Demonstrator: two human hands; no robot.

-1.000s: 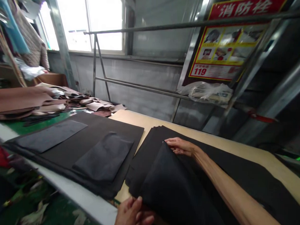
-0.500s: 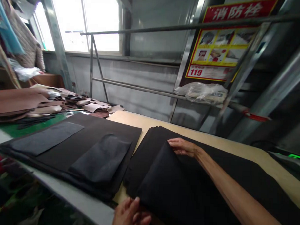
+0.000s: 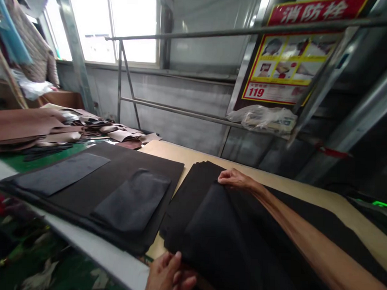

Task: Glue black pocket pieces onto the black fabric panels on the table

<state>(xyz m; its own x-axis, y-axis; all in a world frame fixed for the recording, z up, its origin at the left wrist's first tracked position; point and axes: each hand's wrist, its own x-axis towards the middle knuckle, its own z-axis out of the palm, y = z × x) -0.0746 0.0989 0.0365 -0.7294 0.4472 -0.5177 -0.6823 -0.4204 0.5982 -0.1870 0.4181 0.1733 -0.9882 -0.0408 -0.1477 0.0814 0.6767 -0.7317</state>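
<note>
A limp black sheet (image 3: 228,235), possibly leather or synthetic, curves up off a stack of matching black sheets (image 3: 191,195) on a tan board (image 3: 193,155). My right hand (image 3: 235,179) pinches the sheet's far upper edge, with my bare forearm lying across the stack. My left hand (image 3: 170,276) is at the sheet's near edge, fingers curled against it. Beside them lies a second black sheet (image 3: 139,160) carrying two smaller dark grey pieces (image 3: 61,173) (image 3: 132,200). The stack's lower layers are hidden beneath the raised sheet.
Brown leather pieces (image 3: 22,128) are piled on a green cutting mat (image 3: 53,153) at the left. A white table edge (image 3: 91,243) runs along the near side. A metal rail (image 3: 182,108) stands behind the board, below a red-and-yellow fire poster (image 3: 288,68).
My right hand has shifted slightly up and away, carrying the sheet's upper edge with it. My left hand stays near the same spot. The view has shifted a little.
</note>
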